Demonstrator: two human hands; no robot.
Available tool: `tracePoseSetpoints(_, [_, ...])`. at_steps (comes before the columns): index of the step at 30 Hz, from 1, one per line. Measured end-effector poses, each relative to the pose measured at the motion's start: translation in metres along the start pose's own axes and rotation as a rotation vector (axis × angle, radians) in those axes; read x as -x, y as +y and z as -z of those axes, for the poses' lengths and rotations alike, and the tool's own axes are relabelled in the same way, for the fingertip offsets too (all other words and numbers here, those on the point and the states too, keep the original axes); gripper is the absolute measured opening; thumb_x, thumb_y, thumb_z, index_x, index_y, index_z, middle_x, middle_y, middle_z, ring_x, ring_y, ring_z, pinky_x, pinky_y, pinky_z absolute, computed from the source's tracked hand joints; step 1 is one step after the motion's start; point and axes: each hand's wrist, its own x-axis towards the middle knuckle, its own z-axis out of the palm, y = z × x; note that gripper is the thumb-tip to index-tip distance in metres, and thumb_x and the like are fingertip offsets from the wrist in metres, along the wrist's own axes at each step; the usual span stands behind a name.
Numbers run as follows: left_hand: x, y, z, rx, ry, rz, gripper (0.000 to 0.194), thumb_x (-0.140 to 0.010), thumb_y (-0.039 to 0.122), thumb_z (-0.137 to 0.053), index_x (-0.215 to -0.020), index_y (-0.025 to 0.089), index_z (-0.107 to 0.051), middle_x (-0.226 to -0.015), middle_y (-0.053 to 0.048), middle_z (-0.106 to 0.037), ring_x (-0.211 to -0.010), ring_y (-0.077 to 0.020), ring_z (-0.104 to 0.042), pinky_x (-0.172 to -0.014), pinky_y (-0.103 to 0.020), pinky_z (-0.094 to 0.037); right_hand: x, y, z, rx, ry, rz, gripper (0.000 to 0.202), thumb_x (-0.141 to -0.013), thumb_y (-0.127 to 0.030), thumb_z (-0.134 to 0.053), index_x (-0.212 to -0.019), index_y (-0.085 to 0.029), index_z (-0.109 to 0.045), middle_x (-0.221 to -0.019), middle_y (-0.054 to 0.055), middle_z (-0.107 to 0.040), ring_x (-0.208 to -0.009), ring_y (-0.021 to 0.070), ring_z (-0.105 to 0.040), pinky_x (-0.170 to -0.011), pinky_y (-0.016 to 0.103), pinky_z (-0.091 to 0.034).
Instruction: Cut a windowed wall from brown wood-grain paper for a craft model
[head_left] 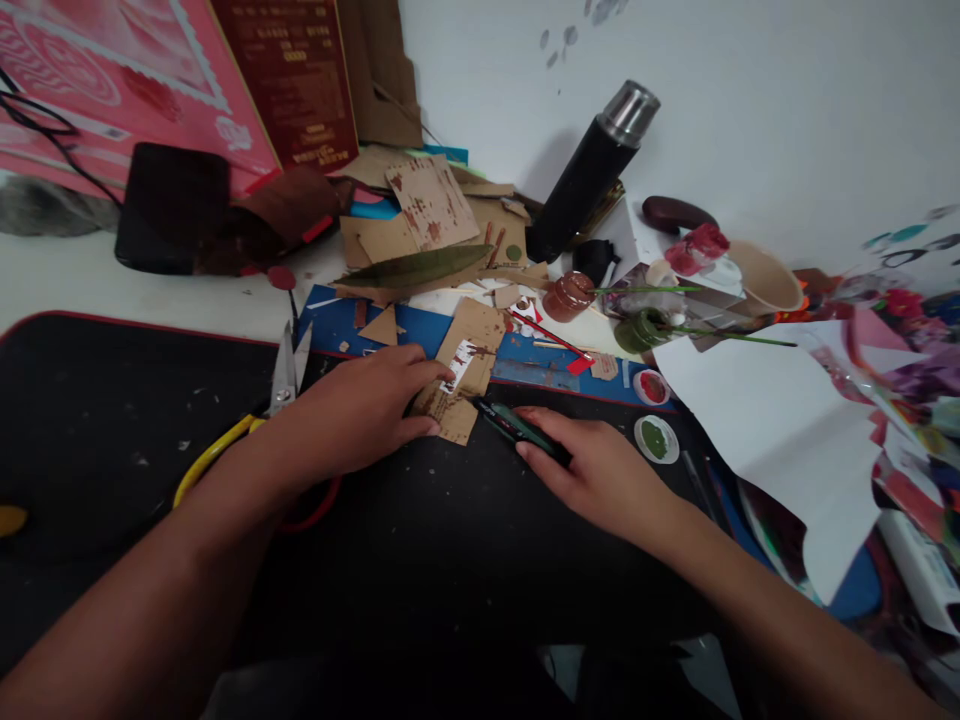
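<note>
My left hand (375, 405) presses a brown cardboard piece (480, 325) down on the black mat, its thumb at the lower edge and a fingertip near a white patch with brown marks. In my right hand (592, 455) is a dark green utility knife (517, 425). Its front end points at the cardboard, close to the lower right edge; the blade cannot be made out, nor whether it touches. Scissors (283, 385) with a yellow handle lie beside my left forearm, partly covered by it.
Cardboard scraps (435, 205) and a long green leaf shape (420, 268) lie behind. A black thermos (585, 180) leans by the wall. Paint jars (568, 297), a lid of green paint (656, 439) and white paper (772, 410) are at right. A black phone (172, 205) stands at left.
</note>
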Motion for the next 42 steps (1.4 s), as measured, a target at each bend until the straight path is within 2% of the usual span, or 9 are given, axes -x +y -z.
tracePoseSetpoints(6, [0.0,0.0,-0.001,-0.006,0.01,-0.009,0.043,-0.091,0.036,-0.067,-0.134,0.028,-0.063,-0.119,-0.007,-0.064,-0.112,-0.0284,-0.063,-0.094,-0.04,-0.047,-0.011,-0.013,0.0,0.148,-0.082,0.106,0.039,-0.105,-0.034,-0.049,-0.138,-0.019,-0.063,-0.122,0.011,-0.078,-0.101,0.0263,-0.077,-0.085,0.039,-0.058])
tracePoseSetpoints(12, [0.0,0.001,0.0,-0.013,-0.008,-0.016,0.039,-0.093,0.036,-0.068,-0.131,0.028,-0.064,-0.118,-0.006,-0.063,-0.109,-0.0278,-0.063,-0.093,-0.04,-0.047,-0.021,-0.018,0.003,0.277,-0.117,0.127,0.038,-0.105,-0.034,-0.049,-0.137,-0.018,-0.063,-0.114,0.011,-0.079,-0.096,0.0261,-0.076,-0.08,0.037,-0.054])
tracePoseSetpoints(20, [0.001,0.004,0.002,-0.029,-0.02,-0.001,0.039,-0.092,0.034,-0.068,-0.13,0.028,-0.063,-0.118,-0.006,-0.063,-0.108,-0.0273,-0.063,-0.092,-0.039,-0.048,-0.031,-0.021,0.009,0.313,-0.141,0.179,0.04,-0.104,-0.032,-0.05,-0.14,-0.02,-0.063,-0.112,0.009,-0.08,-0.093,0.026,-0.075,-0.077,0.037,-0.051])
tracePoseSetpoints(28, [0.001,0.003,0.002,-0.013,-0.028,-0.003,0.033,-0.093,0.033,-0.066,-0.126,0.027,-0.064,-0.118,-0.007,-0.062,-0.107,-0.027,-0.062,-0.093,-0.039,-0.048,-0.036,-0.027,0.018,0.388,-0.2,0.19,0.036,-0.104,-0.031,-0.053,-0.137,-0.021,-0.066,-0.104,0.009,-0.079,-0.089,0.0243,-0.073,-0.075,0.036,-0.049])
tracePoseSetpoints(33, [0.001,0.002,0.0,0.003,-0.007,-0.011,0.035,-0.091,0.033,-0.066,-0.125,0.028,-0.064,-0.118,-0.007,-0.063,-0.108,-0.0277,-0.062,-0.093,-0.04,-0.047,-0.046,-0.038,0.03,0.522,-0.276,0.181,0.039,-0.105,-0.031,-0.052,-0.141,-0.024,-0.063,-0.099,0.008,-0.079,-0.081,0.0247,-0.072,-0.066,0.034,-0.044])
tracePoseSetpoints(38, [0.001,0.001,-0.003,0.027,0.033,-0.001,0.037,-0.09,0.034,-0.067,-0.127,0.029,-0.063,-0.118,-0.007,-0.065,-0.109,-0.0281,-0.064,-0.094,-0.04,-0.048,-0.056,-0.049,0.042,0.553,-0.325,0.19,0.032,-0.102,-0.029,-0.056,-0.131,-0.024,-0.069,-0.097,0.008,-0.079,-0.077,0.0245,-0.07,-0.062,0.033,-0.043])
tracePoseSetpoints(42, [0.001,0.002,-0.002,0.049,0.03,0.011,0.037,-0.09,0.035,-0.068,-0.126,0.03,-0.064,-0.115,-0.006,-0.066,-0.109,-0.0285,-0.064,-0.093,-0.039,-0.047,-0.058,-0.053,0.046,0.578,-0.37,0.164,0.03,-0.103,-0.028,-0.055,-0.129,-0.023,-0.069,-0.096,0.008,-0.079,-0.078,0.0244,-0.071,-0.061,0.033,-0.042])
